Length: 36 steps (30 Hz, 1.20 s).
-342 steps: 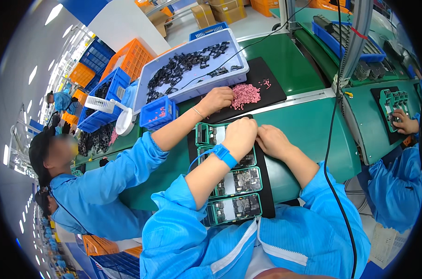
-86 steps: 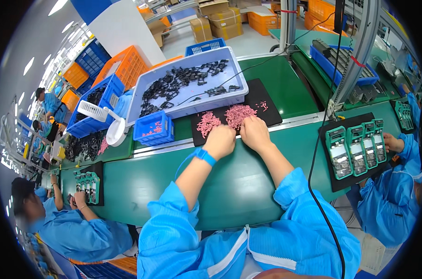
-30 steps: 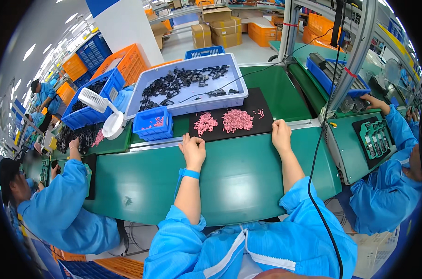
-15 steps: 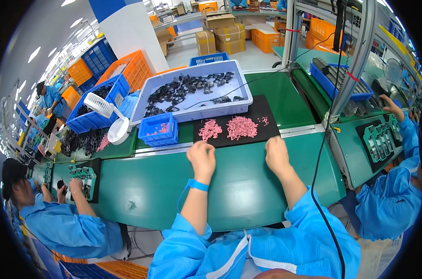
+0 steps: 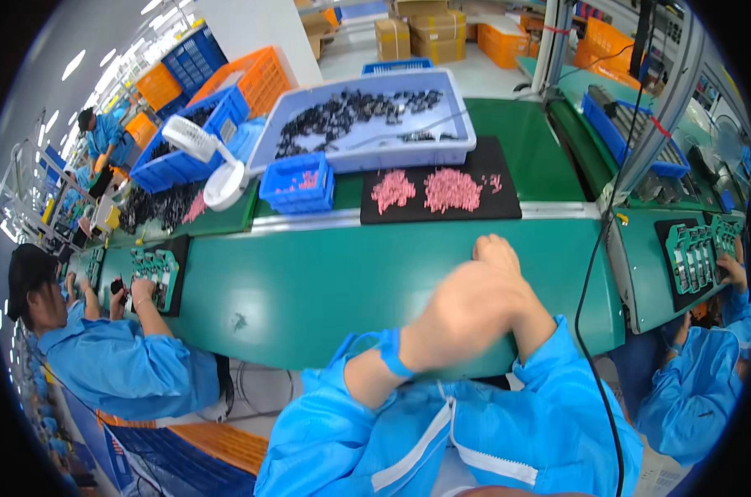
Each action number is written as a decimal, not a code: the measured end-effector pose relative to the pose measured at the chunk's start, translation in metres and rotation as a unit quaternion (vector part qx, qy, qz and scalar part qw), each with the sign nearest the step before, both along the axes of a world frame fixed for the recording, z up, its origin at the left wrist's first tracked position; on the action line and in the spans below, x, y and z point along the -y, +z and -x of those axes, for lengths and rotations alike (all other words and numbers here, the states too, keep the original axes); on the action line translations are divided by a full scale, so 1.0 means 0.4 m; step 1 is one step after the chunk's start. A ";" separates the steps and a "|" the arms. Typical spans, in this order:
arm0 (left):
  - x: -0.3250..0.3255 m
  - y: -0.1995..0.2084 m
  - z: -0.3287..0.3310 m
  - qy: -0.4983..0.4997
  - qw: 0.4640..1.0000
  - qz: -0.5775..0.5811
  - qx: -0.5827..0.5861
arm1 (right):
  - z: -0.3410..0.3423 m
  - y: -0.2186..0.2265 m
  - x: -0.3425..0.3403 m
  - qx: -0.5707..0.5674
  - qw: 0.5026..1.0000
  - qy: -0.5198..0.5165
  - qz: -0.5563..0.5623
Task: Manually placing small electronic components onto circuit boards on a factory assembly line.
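Note:
My left hand (image 5: 466,313), smeared by motion, is drawn back across my right forearm; a blue band (image 5: 391,351) circles its wrist. Over the green work surface (image 5: 326,290) is my right hand (image 5: 497,251), its fingers curled in, so what they may hold is hidden. Beyond it lies a black mat (image 5: 384,213) bearing a small heap of pink pieces (image 5: 393,191), a larger pink heap (image 5: 452,190) and a few scattered ones. Left of the mat stands a small blue bin (image 5: 297,197) with more pink pieces inside.
A wide pale tub (image 5: 363,158) of black parts stands behind the mat. A white fan (image 5: 224,187) sits left of the bin. A dark cable (image 5: 589,290) hangs on my right. Co-workers sit on both sides, beside green fixtures (image 5: 692,253).
My left hand has left the front edge of the mat and swung back and right across my right forearm. The right hand has drawn back slightly from the mat. The view has shifted.

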State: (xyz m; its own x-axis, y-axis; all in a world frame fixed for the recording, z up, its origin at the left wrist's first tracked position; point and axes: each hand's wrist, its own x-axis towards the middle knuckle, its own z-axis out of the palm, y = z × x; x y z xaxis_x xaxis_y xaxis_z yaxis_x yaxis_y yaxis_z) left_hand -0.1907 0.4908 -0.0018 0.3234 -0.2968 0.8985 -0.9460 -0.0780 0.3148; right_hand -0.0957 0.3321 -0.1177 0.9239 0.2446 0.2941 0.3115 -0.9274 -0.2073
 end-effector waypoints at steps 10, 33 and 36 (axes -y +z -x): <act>0.048 0.260 0.172 -0.101 0.973 0.160 0.130 | -0.005 0.003 -0.006 -0.002 0.999 0.019 -0.032; -0.083 -0.244 -0.179 0.258 0.961 -0.025 -0.101 | 0.019 -0.016 -0.073 -0.074 0.879 0.130 -0.454; -0.105 -0.284 -0.192 0.282 0.938 -0.015 -0.199 | 0.050 -0.003 -0.096 -0.070 0.854 0.144 -0.496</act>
State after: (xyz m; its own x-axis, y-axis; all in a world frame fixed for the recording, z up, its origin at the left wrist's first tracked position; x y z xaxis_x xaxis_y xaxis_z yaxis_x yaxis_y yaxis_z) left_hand -0.1141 0.5327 -0.1152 0.7453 -0.0001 0.6667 -0.5588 -0.5457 0.6245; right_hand -0.1155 0.3703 -0.1187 0.9108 0.1620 0.3798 0.4044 -0.1640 -0.8998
